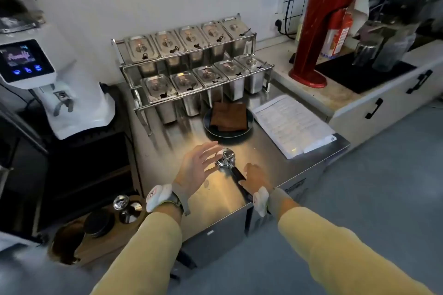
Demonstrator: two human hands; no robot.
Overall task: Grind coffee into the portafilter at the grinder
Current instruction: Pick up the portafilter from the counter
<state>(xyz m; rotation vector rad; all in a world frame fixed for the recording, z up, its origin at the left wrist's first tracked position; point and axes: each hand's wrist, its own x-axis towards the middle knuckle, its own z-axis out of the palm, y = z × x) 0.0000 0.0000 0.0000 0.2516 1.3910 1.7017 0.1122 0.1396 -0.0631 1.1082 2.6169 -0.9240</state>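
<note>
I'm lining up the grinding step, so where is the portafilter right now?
In the head view the portafilter lies on the steel counter, between the open left hand and the right hand at its handle, just in front of the dark plate.

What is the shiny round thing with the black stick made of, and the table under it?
The silver portafilter head looks like polished metal: it gleams and mirrors light. Its long black handle looks matte, perhaps plastic or rubber; the picture cannot settle which. The grey steel-looking countertop seems brushed metal, with soft smeared reflections and a yellowish glare.
</note>
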